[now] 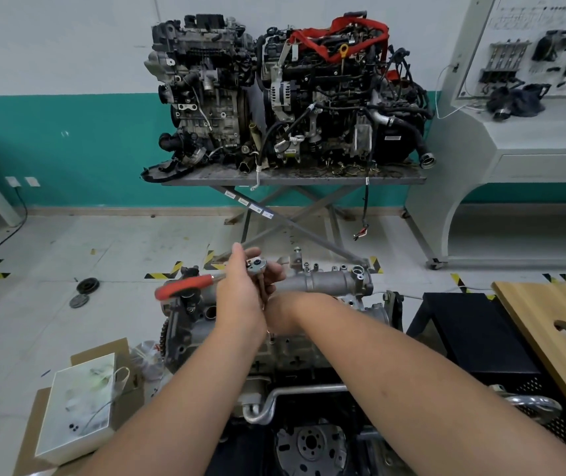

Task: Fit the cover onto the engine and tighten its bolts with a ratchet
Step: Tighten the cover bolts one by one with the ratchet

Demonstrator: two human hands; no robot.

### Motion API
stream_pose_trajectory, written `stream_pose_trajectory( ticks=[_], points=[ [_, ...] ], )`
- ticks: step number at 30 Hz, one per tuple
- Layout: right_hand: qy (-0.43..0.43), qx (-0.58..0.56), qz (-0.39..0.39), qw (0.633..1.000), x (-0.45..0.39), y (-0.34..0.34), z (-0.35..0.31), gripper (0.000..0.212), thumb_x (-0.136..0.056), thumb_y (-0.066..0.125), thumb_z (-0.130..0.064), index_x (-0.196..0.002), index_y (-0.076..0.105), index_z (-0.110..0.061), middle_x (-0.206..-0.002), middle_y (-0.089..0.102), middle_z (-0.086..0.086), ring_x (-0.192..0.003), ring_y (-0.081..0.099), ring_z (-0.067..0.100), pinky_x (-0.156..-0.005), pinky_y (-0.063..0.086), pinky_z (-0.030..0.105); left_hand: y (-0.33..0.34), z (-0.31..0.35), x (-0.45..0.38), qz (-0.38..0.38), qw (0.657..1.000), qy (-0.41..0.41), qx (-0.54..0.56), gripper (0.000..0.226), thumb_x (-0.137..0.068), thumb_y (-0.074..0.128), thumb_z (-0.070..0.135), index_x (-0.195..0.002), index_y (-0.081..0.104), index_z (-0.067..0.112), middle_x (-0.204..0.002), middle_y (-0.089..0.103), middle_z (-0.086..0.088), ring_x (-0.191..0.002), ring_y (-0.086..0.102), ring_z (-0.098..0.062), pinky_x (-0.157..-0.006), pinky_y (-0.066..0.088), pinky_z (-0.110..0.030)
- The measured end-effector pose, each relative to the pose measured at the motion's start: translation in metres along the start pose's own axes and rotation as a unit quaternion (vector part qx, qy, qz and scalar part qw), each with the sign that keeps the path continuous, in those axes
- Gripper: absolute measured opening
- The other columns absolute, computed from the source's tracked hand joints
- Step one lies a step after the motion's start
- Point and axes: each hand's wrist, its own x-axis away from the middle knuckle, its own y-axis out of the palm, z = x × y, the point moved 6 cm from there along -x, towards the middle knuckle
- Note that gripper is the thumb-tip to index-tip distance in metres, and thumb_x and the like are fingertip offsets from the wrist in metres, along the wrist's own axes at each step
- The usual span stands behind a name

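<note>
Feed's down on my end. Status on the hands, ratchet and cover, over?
Left hand holds ratchet at its head, red handle out left. Right hand mostly hidden behind left, grip unclear. Silver cover sits on engine. Nothing blocking.

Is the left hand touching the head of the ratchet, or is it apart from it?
Touching. The head view shows the left hand with fingers against the metal head of the ratchet, no gap between them.

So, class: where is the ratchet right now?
In the head view, the ratchet sits centre frame above the engine, its head held by both hands, its red handle pointing left, just left of the silver cover.
</note>
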Motion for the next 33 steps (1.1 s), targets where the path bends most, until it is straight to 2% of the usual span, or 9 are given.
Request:
stream_pose_trajectory(
  ticks=[5, 9, 17, 21, 24, 28, 30, 32, 33],
  points=[
    [0.016, -0.018, -0.011, 1.0, -0.001, -0.003, 0.001, 0.045, -0.106, 0.029, -0.026, -0.144, 0.043, -0.006, -0.145, 0.047, 0.015, -0.12, 0.049, 0.026, -0.088, 0.035, 0.032, -0.002, 0.014, -0.012, -0.046, 0.992, -0.097, -0.061, 0.021, -0.103, 0.05, 0.035, -0.094, 0.056, 0.016, -0.06, 0.065, -0.005, -0.057, 0.067, -0.021, -0.062, 0.051, -0.031],
    [0.017, -0.018, -0.026, 0.999, 0.001, -0.005, 0.003, 0.051, -0.105, 0.032, -0.036, -0.146, 0.04, -0.007, -0.143, 0.046, 0.014, -0.079, 0.046, 0.016, -0.063, 0.038, 0.03, 0.001, 0.018, -0.016, -0.052, 0.986, -0.121, -0.104, 0.022, -0.102, 0.052, 0.036, -0.098, 0.054, 0.015, -0.057, 0.064, -0.004, -0.054, 0.068, -0.021, -0.068, 0.055, -0.034],
    [0.015, -0.116, -0.012, 0.993, 0.014, -0.008, 0.005, 0.045, -0.105, 0.031, -0.03, -0.145, 0.038, -0.011, -0.142, 0.046, 0.016, -0.071, 0.042, 0.009, -0.057, 0.033, 0.024, 0.019, 0.026, -0.025, -0.138, 0.924, -0.186, -0.305, 0.013, -0.1, 0.056, 0.019, -0.093, 0.053, 0.008, -0.053, 0.06, -0.004, -0.052, 0.068, -0.024, -0.063, 0.059, -0.034],
    [0.037, -0.083, -0.031, 0.995, 0.013, -0.005, 0.007, 0.053, -0.104, 0.03, -0.036, -0.151, 0.034, -0.013, -0.155, 0.036, 0.012, -0.121, 0.049, 0.03, -0.083, 0.036, 0.03, 0.034, 0.052, -0.031, -0.169, 0.775, -0.097, -0.601, 0.017, -0.098, 0.052, 0.015, -0.088, 0.059, 0.003, -0.071, 0.072, -0.011, -0.07, 0.073, -0.028, -0.065, 0.061, -0.036],
    [0.039, -0.072, -0.047, 0.996, 0.01, 0.0, 0.001, 0.034, -0.103, 0.032, -0.038, -0.117, 0.056, -0.019, -0.13, 0.048, 0.009, -0.107, 0.045, 0.024, -0.086, 0.033, 0.034, 0.053, 0.064, -0.026, -0.206, 0.561, 0.035, -0.801, 0.012, -0.096, 0.052, 0.011, -0.097, 0.062, 0.005, -0.086, 0.07, -0.01, -0.065, 0.062, -0.022, -0.059, 0.051, -0.032],
    [0.027, -0.086, -0.021, 0.996, 0.014, -0.005, 0.003, 0.03, -0.105, 0.031, -0.029, -0.11, 0.054, -0.011, -0.121, 0.054, 0.011, -0.095, 0.049, 0.022, -0.065, 0.034, 0.026, 0.076, 0.048, -0.005, -0.227, 0.37, 0.208, -0.877, 0.005, -0.1, 0.051, 0.018, -0.102, 0.048, 0.022, -0.082, 0.057, 0.001, -0.068, 0.056, -0.016, -0.058, 0.048, -0.033],
    [0.036, -0.106, 0.033, 0.993, 0.019, -0.015, 0.005, 0.025, -0.104, 0.036, -0.023, -0.121, 0.051, -0.012, -0.122, 0.055, 0.008, -0.074, 0.04, 0.014, -0.058, 0.035, 0.026, 0.079, 0.036, 0.012, -0.241, 0.318, 0.33, -0.855, 0.004, -0.1, 0.05, 0.024, -0.098, 0.054, 0.024, -0.08, 0.058, 0.003, -0.071, 0.058, -0.019, -0.056, 0.041, -0.03],
    [0.115, -0.122, 0.28, 0.945, 0.023, -0.028, -0.004, 0.018, -0.092, 0.056, -0.01, -0.108, 0.062, -0.011, -0.089, 0.057, -0.003, -0.064, 0.04, 0.006, -0.063, 0.048, 0.019, 0.078, 0.033, 0.032, -0.241, 0.342, 0.482, -0.77, 0.017, -0.092, 0.056, 0.022, -0.078, 0.063, 0.018, -0.071, 0.062, 0.001, -0.066, 0.06, -0.024, -0.056, 0.039, -0.031],
    [0.13, -0.212, 0.256, 0.934, 0.03, -0.025, -0.012, 0.009, -0.08, 0.062, -0.007, -0.086, 0.066, -0.012, -0.071, 0.053, -0.004, -0.059, 0.047, 0.009, -0.066, 0.055, 0.023, 0.074, 0.036, 0.039, -0.224, 0.366, 0.55, -0.717, 0.028, -0.091, 0.056, 0.025, -0.065, 0.06, 0.016, -0.064, 0.06, 0.0, -0.059, 0.057, -0.024, -0.055, 0.04, -0.031]
  ],
)
